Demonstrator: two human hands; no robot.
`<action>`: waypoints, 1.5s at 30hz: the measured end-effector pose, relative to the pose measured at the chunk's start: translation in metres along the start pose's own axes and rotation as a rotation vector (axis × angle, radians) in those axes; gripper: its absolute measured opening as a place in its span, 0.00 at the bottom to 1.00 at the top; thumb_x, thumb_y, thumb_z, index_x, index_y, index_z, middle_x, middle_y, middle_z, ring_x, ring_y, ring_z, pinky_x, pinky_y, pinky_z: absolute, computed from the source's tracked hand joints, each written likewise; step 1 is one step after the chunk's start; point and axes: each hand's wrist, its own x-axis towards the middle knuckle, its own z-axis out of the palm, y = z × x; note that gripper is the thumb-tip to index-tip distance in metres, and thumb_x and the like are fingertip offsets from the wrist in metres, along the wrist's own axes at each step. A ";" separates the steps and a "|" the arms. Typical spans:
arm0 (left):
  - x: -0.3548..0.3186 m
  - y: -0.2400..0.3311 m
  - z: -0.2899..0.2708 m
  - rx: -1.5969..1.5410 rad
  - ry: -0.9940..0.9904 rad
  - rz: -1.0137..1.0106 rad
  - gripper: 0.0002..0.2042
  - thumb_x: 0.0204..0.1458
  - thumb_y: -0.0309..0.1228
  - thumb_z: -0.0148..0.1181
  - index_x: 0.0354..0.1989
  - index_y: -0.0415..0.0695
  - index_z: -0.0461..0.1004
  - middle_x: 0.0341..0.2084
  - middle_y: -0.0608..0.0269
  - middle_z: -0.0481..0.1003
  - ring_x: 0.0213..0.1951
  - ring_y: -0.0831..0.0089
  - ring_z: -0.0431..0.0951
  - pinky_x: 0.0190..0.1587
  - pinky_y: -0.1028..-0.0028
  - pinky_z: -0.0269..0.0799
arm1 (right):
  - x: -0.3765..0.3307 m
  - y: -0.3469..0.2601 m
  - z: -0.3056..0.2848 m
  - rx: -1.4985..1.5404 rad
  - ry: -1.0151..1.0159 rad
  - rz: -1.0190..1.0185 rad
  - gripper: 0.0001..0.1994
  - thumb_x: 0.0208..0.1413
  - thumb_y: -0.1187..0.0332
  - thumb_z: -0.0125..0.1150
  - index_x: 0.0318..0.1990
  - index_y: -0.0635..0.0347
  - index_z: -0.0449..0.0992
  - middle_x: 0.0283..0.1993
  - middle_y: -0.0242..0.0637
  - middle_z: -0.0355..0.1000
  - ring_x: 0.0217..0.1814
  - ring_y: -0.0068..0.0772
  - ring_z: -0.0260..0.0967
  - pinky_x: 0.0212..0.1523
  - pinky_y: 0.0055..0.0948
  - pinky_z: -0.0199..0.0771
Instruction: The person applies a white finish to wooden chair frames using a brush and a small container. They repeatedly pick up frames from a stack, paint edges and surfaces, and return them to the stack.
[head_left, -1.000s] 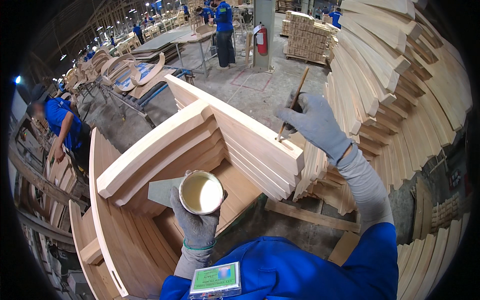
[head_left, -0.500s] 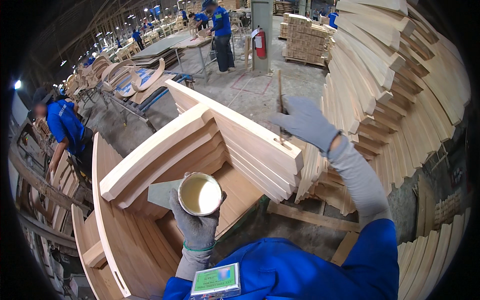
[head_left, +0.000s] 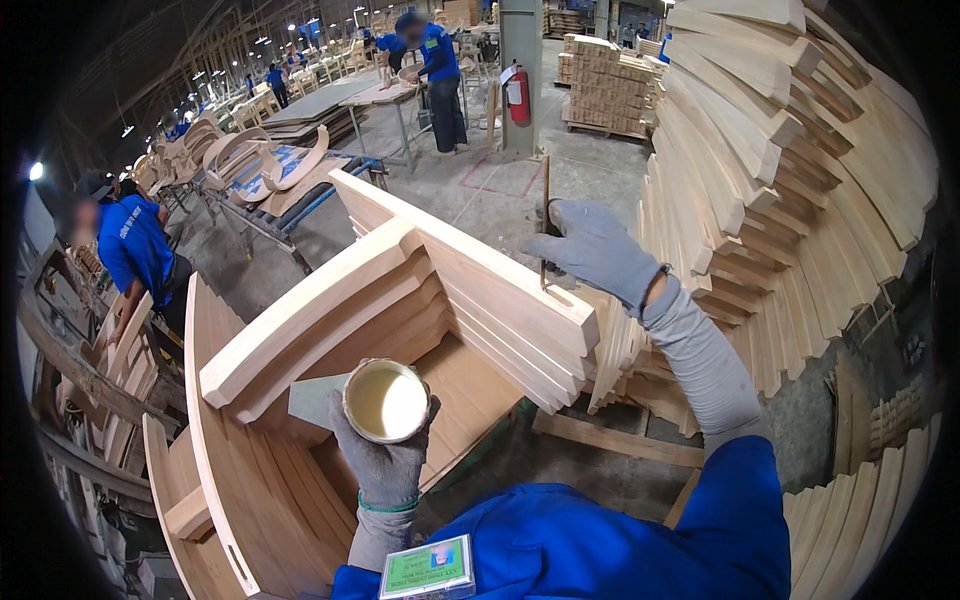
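Note:
My gloved left hand (head_left: 385, 455) is wrapped round a cup (head_left: 386, 400) holding pale, creamy liquid. A flat grey-green piece (head_left: 315, 398) sticks out to the left from behind the cup; whether the hand grips it too is hidden. In my gloved right hand (head_left: 590, 250) is a thin brown stick (head_left: 546, 190), held nearly upright. Its lower end meets the slotted right end of the top wooden board (head_left: 480, 260), around the slot. That board lies on a stack of similar ones. A curved wooden piece (head_left: 310, 310) butts against the board's left side.
Tall stacks of curved wooden parts (head_left: 760, 200) rise close on my right. Slotted curved rails (head_left: 225, 480) stand at my left. One co-worker (head_left: 140, 240) bends over wood at far left; another (head_left: 440, 80) stands at a table. A fire extinguisher (head_left: 518, 95) hangs on a pillar.
My right hand and the stick have shifted slightly left, the stick's lower end moving along the slot area. The cup in my left hand sits slightly lower and further left.

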 end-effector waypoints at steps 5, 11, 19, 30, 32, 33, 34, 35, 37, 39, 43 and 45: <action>-0.002 0.004 -0.004 -0.022 0.010 0.030 0.27 0.56 0.54 0.41 0.55 0.46 0.62 0.47 0.44 0.68 0.47 0.54 0.72 0.49 0.55 0.70 | 0.000 -0.010 -0.034 0.450 -0.263 0.608 0.20 0.47 0.54 0.62 0.27 0.67 0.73 0.17 0.44 0.67 0.19 0.39 0.65 0.23 0.34 0.64; -0.001 -0.003 0.001 0.031 -0.009 0.004 0.27 0.57 0.54 0.41 0.55 0.45 0.62 0.47 0.43 0.68 0.47 0.53 0.71 0.49 0.55 0.70 | 0.009 -0.008 -0.019 0.488 -0.156 0.544 0.21 0.47 0.54 0.62 0.25 0.68 0.72 0.16 0.40 0.68 0.17 0.30 0.66 0.22 0.33 0.65; 0.040 0.033 -0.021 -0.104 -0.096 0.077 0.23 0.57 0.47 0.44 0.54 0.43 0.63 0.48 0.42 0.66 0.50 0.52 0.68 0.52 0.57 0.69 | -0.040 -0.014 -0.052 0.729 -0.128 0.381 0.09 0.45 0.64 0.60 0.27 0.61 0.74 0.28 0.44 0.67 0.33 0.46 0.66 0.32 0.38 0.65; 0.117 0.120 -0.076 0.259 -0.085 0.614 0.22 0.56 0.45 0.46 0.55 0.45 0.62 0.52 0.52 0.65 0.52 0.56 0.67 0.56 0.53 0.65 | -0.072 -0.018 -0.096 0.705 -0.215 0.358 0.14 0.54 0.64 0.56 0.45 0.59 0.76 0.37 0.42 0.73 0.39 0.38 0.72 0.39 0.30 0.71; 0.119 0.117 -0.069 0.057 -0.069 0.495 0.22 0.57 0.50 0.43 0.53 0.50 0.66 0.51 0.59 0.67 0.53 0.58 0.66 0.54 0.52 0.66 | -0.084 -0.027 -0.082 0.892 -0.169 0.707 0.17 0.57 0.65 0.54 0.51 0.63 0.71 0.42 0.44 0.73 0.43 0.35 0.72 0.45 0.28 0.71; 0.120 0.120 -0.074 0.024 -0.091 0.492 0.22 0.57 0.50 0.43 0.54 0.50 0.65 0.51 0.58 0.67 0.53 0.57 0.66 0.54 0.51 0.66 | -0.090 -0.031 -0.072 0.989 -0.148 0.875 0.18 0.58 0.66 0.53 0.54 0.65 0.69 0.44 0.44 0.73 0.46 0.34 0.72 0.48 0.27 0.71; 0.121 0.117 -0.071 0.016 -0.096 0.491 0.22 0.57 0.50 0.42 0.54 0.50 0.65 0.52 0.58 0.66 0.53 0.57 0.66 0.54 0.50 0.65 | -0.098 -0.031 -0.058 1.050 -0.140 0.948 0.25 0.57 0.63 0.56 0.57 0.71 0.63 0.44 0.45 0.73 0.48 0.33 0.71 0.52 0.27 0.70; 0.120 0.114 -0.068 0.008 -0.102 0.488 0.23 0.57 0.50 0.42 0.54 0.49 0.65 0.52 0.58 0.66 0.53 0.57 0.66 0.54 0.50 0.65 | -0.100 -0.038 -0.045 0.973 -0.169 0.883 0.26 0.55 0.63 0.59 0.57 0.71 0.63 0.44 0.45 0.73 0.47 0.34 0.72 0.51 0.27 0.70; 0.120 0.112 -0.068 0.033 -0.087 0.494 0.24 0.56 0.52 0.43 0.55 0.49 0.64 0.53 0.57 0.65 0.53 0.56 0.65 0.54 0.50 0.65 | -0.100 -0.049 -0.030 0.810 -0.211 0.768 0.29 0.50 0.62 0.63 0.56 0.71 0.64 0.45 0.45 0.73 0.46 0.37 0.72 0.50 0.28 0.71; 0.119 0.114 -0.068 0.021 -0.072 0.474 0.25 0.56 0.53 0.44 0.55 0.49 0.63 0.53 0.56 0.64 0.53 0.55 0.65 0.54 0.50 0.65 | -0.085 -0.054 -0.020 0.890 -0.308 0.861 0.29 0.44 0.58 0.68 0.48 0.72 0.69 0.39 0.48 0.74 0.39 0.40 0.73 0.40 0.31 0.72; 0.142 0.125 -0.075 0.039 -0.042 0.504 0.26 0.54 0.53 0.46 0.55 0.49 0.63 0.52 0.54 0.64 0.53 0.53 0.65 0.53 0.48 0.67 | -0.067 -0.044 -0.001 0.713 -0.443 0.868 0.25 0.43 0.53 0.65 0.37 0.70 0.71 0.29 0.50 0.71 0.30 0.44 0.70 0.32 0.36 0.67; 0.165 0.135 -0.084 0.059 -0.007 0.522 0.26 0.54 0.53 0.47 0.55 0.49 0.63 0.52 0.54 0.64 0.53 0.53 0.66 0.52 0.48 0.67 | -0.060 -0.036 0.024 0.656 -0.385 0.780 0.23 0.43 0.53 0.64 0.31 0.68 0.70 0.25 0.46 0.70 0.26 0.40 0.69 0.29 0.34 0.66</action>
